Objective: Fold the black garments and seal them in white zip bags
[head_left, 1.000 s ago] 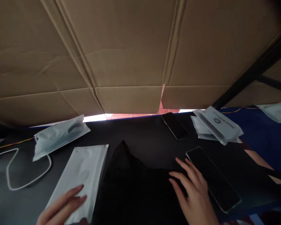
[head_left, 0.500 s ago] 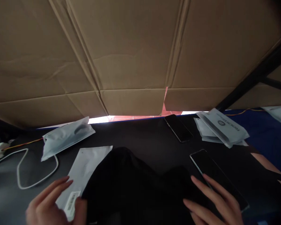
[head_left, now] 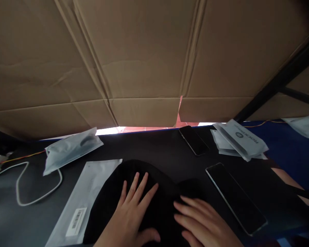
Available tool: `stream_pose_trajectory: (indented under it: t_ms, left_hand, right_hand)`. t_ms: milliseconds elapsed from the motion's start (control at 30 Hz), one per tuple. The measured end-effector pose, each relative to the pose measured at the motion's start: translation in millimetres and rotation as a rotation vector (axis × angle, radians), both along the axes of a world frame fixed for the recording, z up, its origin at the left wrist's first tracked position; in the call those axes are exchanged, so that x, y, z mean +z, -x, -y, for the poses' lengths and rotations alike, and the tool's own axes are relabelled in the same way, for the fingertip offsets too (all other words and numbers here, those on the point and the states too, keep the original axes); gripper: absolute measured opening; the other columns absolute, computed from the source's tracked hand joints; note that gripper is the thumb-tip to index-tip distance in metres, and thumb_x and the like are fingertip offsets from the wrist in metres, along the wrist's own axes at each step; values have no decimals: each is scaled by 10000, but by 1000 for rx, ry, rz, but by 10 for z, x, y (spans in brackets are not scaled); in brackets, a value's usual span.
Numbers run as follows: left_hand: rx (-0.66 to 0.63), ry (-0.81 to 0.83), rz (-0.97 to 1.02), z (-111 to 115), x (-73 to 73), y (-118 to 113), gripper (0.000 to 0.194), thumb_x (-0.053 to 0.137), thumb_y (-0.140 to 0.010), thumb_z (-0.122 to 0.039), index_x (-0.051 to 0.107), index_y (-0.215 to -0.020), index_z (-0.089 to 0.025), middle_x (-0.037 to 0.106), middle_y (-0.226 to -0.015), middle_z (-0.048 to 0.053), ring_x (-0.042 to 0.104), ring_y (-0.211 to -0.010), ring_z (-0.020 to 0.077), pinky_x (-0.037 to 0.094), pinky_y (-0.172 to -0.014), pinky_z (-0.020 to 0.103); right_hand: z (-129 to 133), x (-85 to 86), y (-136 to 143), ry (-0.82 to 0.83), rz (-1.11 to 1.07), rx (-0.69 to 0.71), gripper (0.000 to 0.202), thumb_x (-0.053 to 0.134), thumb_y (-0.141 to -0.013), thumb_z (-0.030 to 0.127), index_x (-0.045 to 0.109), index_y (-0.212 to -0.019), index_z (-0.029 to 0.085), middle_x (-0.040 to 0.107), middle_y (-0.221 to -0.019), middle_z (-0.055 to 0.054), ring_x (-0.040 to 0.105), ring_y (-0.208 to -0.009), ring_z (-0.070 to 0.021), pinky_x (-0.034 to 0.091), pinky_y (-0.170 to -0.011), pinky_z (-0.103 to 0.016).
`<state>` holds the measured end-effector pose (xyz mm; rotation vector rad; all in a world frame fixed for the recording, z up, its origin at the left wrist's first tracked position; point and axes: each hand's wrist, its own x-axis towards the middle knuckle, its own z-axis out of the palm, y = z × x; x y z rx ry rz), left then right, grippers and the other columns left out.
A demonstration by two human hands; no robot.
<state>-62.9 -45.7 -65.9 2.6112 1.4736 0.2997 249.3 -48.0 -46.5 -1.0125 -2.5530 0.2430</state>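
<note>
A black cloth item (head_left: pixel 103 206), rounded at its far edge, lies on the dark tabletop in front of me; I cannot tell its exact kind. My left hand (head_left: pixel 134 209) rests palm down on it, fingers spread. Over its right side lies my right hand (head_left: pixel 201 219), fingers stretched out toward the left. Under the cloth's left edge a frosted plastic pouch (head_left: pixel 92 185) with a barcode label (head_left: pixel 76 221) is partly covered. A large smartphone (head_left: pixel 237 197) with a dark screen lies to the right of my right hand.
A smaller phone (head_left: pixel 194 140) lies near the far edge. Several frosted pouches (head_left: pixel 243 139) are piled at the right, and a filled pouch (head_left: pixel 72 149) sits at the left beside a white cable (head_left: pixel 38 202). Cardboard (head_left: pixel 144 51) hangs behind the table. A person's bare skin (head_left: pixel 289 178) shows at right.
My left hand has moved right from the cloth's left edge onto its top. My right hand has shifted left, away from the large phone. The cloth looks flatter and rounder.
</note>
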Motion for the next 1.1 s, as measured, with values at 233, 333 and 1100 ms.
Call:
stream_pose_trajectory:
  t_ms: [233, 333, 1100]
  left_hand:
    - [131, 123, -39, -178, -20, 102, 1512, 930, -664, -798, -14, -1771, -385, 136, -1846, 219, 80, -1675, 561, 307, -1171, 930]
    - [140, 80, -36, -193, -50, 151, 1277, 744, -862, -834, -5, -1780, -358, 174, -1843, 219, 87, -1687, 537, 306, -1192, 910]
    - [171, 487, -144, -186, 208, 99, 1584, 1050, -621, -577, -71, -1735, -467, -23, -1849, 132, -85, -1667, 479, -3, -1254, 865]
  right_hand:
    - [-122, -168, 215, -85, 66, -170, 787, 754, -998, 375, 448, -1715, 271, 574, -1661, -36, 689, -1402, -377, 680, -983, -549]
    - [-118, -229, 209, -135, 65, -296, 689, 642, -1066, 389, 432, -1721, 342, 567, -1672, -30, 682, -1395, -417, 667, -931, -595]
    - [-1030, 490, -23, 632, 3, -390, 499, 415, -1174, 467, 730, -841, 269, 781, -1039, -20, 739, -1017, -209, 545, -886, -336]
